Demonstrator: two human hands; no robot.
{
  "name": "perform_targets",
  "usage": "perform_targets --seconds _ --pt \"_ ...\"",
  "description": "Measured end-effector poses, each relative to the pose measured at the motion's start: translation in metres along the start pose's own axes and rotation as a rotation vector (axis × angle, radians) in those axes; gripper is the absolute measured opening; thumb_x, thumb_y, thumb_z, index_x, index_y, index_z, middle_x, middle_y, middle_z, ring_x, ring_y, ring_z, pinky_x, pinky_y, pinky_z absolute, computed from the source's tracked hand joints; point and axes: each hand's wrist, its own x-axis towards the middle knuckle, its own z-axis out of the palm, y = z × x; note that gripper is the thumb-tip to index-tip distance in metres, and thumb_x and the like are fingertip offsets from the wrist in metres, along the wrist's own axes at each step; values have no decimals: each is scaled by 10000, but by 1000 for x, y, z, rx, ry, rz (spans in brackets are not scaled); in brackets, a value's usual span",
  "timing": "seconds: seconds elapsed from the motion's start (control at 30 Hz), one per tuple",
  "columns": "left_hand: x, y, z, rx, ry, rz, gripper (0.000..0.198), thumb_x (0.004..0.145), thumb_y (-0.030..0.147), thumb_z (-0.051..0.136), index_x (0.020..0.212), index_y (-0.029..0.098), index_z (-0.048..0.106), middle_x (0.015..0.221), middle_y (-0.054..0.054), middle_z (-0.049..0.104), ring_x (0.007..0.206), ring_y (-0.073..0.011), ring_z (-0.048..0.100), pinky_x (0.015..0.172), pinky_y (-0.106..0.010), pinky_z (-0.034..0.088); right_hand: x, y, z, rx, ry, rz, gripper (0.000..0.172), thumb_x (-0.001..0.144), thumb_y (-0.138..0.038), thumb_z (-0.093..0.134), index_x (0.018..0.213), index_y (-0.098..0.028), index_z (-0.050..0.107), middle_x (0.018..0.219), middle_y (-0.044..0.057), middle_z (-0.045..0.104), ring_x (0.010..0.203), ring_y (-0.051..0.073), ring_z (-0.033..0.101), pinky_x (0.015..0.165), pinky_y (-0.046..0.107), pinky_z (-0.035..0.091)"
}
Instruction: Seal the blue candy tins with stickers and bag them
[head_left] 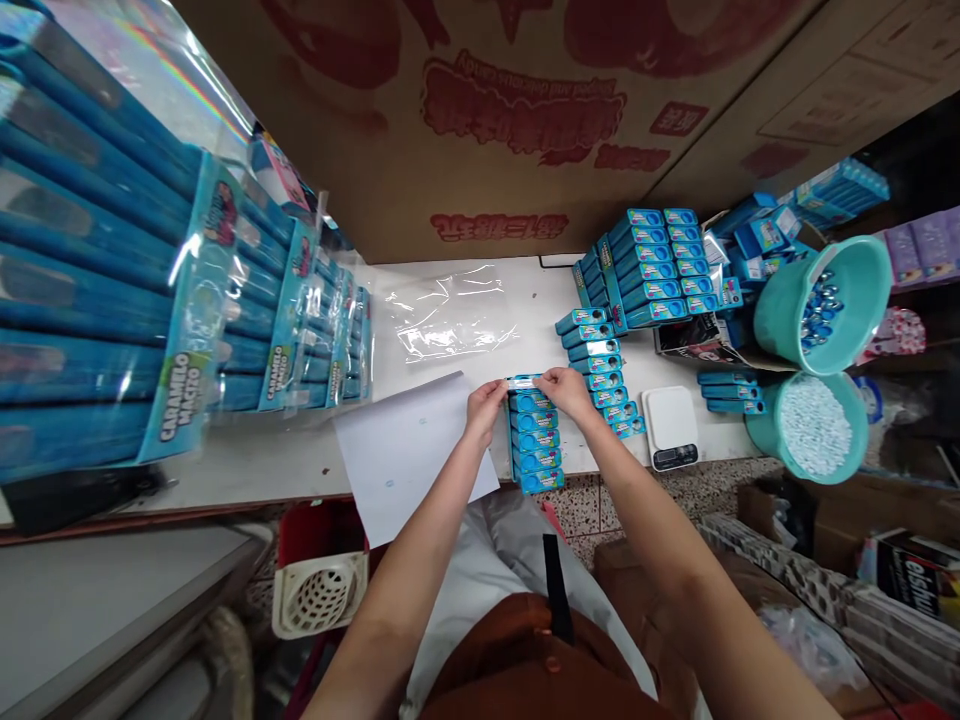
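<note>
A row of several small blue boxes (534, 445) lies on the white table (300, 465), running from its front edge inward. My left hand (486, 402) and my right hand (564, 388) are both pinched on the ends of the farthest blue box (525, 382) at the top of that row. A white sheet of paper (409, 455) lies just left of the row, overhanging the table edge. A second line of the same blue boxes (604, 372) lies to the right of my right hand.
A clear plastic bag (450, 315) lies flat behind the hands. Stacked blue boxes (652, 265) stand at the back right. A white scale (671, 425), two teal tubs (821, 300), bagged blue packs (225, 300) at left, and a cardboard carton (487, 110) at the back.
</note>
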Motion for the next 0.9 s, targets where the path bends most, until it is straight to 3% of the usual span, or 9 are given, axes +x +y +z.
perform_targets --seconds 0.3,0.43,0.6,0.73,0.9 --pt "4 -10 6 -81 25 -103 388 509 374 830 783 136 692 672 0 623 619 -89 501 627 -228 375 3 -8 -1 -156 -47 18 210 770 -347 647 656 -172 628 704 21 658 658 136 561 607 236 356" --pt "2 -7 9 -60 38 -76 357 530 371 817 765 135 688 663 0 616 616 -90 492 635 -233 386 9 -14 -4 -254 -114 21 310 788 -439 635 628 -175 601 684 42 646 656 150 562 593 250 350" --pt "0 -6 9 -1 24 -52 356 554 421 797 733 140 671 655 -17 612 627 -118 507 626 -253 394 11 -1 -9 -429 67 106 526 607 -637 720 815 -183 557 730 53 618 659 188 548 545 265 306" --pt "0 -9 11 -38 25 -64 349 567 419 782 743 143 662 664 -21 612 632 -126 514 620 -259 402 7 21 -3 -182 45 81 550 627 -720 632 644 -209 428 607 -19 518 561 129 460 527 249 283" --pt "1 -16 20 1 134 -93 313 646 377 730 816 155 589 699 -6 595 621 -121 540 617 -254 431 5 28 4 -41 43 45 597 616 -757 582 556 -211 348 539 -37 443 516 106 388 515 249 267"
